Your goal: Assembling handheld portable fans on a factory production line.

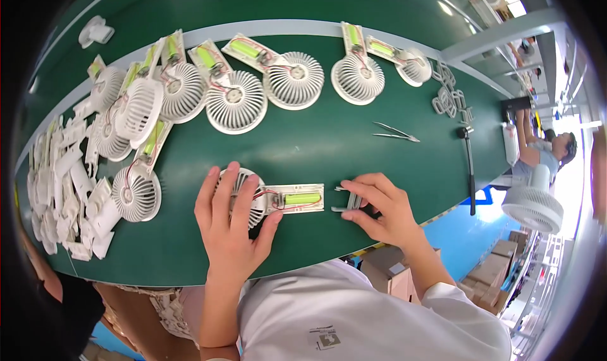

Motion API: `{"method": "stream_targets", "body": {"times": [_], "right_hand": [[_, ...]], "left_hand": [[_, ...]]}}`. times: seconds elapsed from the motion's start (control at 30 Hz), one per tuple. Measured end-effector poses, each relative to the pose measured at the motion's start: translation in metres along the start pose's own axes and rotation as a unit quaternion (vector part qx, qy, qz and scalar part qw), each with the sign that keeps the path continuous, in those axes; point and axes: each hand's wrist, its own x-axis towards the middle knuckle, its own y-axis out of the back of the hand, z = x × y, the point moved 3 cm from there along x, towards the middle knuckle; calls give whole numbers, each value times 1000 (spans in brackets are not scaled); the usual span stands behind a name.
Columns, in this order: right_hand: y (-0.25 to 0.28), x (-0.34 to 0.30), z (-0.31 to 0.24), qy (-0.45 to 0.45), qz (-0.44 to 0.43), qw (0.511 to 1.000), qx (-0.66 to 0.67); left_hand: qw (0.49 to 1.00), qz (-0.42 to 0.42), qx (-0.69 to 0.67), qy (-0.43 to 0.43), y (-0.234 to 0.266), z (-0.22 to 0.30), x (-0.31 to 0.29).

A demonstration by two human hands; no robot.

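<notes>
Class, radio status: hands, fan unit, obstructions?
Left hand on open fan unit, green battery exposed. Right hand pinching grey bracket, gap to unit. Tweezers beyond, outside gap.

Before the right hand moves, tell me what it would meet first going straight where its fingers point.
Leftward, the right hand, with the grey bracket leading, would likely first meet the near end of the white handle; their relative heights are hard to judge.
</notes>
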Motion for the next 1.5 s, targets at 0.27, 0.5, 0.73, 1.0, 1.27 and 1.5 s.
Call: {"method": "stream_targets", "body": {"times": [0.27,0.5,0.73,1.0,1.27,1.5], "right_hand": [[-10,16,-8,94,-35,994,36],[-11,14,0,154,-29,988,12],[-12,14,1,146,-35,988,29],[-18,34,-22,138,-86,986,31],[20,40,-30,79,-24,996,-30],[38,23,-8,120,111,986,-19]], "left_hand": [[1000,-12,4,24,2,1,2],[1000,-5,2,30,0,5,2],[1000,-3,-3,30,-1,3,1],[999,-23,8,31,5,4,-2],[991,97,-85,23,53,-11,0],[947,-60,294,119,169,-125,-11]]}}
